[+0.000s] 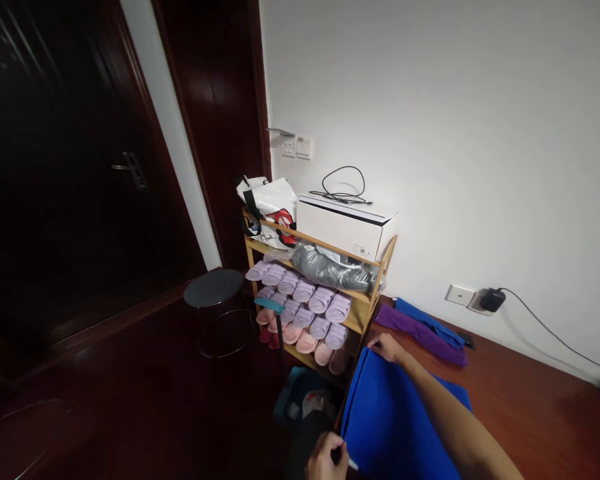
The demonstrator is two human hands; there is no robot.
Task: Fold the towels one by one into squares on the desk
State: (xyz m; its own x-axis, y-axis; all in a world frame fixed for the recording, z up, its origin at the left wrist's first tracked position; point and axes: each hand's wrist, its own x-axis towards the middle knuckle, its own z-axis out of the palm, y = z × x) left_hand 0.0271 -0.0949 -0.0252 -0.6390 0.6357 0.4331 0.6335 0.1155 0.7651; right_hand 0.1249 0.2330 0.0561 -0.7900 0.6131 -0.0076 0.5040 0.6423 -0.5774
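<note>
Lying flat on the table [530,400], the blue cloth [395,427] covers the near left corner, its left edge running along the table's left edge. Its long axis runs from the person toward the wall. The right hand [387,348] sits at the cloth's far left corner, fingers curled onto the fabric, the forearm stretched across the cloth. The left hand [326,459] is at the near left edge, closed in a pinch on that edge; something small and white shows at the fingers, too small to name. Both hands thus hold the same left side, one at each end. Folded purple cloth [420,333] lies further back, well apart, beside the shoe rack [375,293].
</note>
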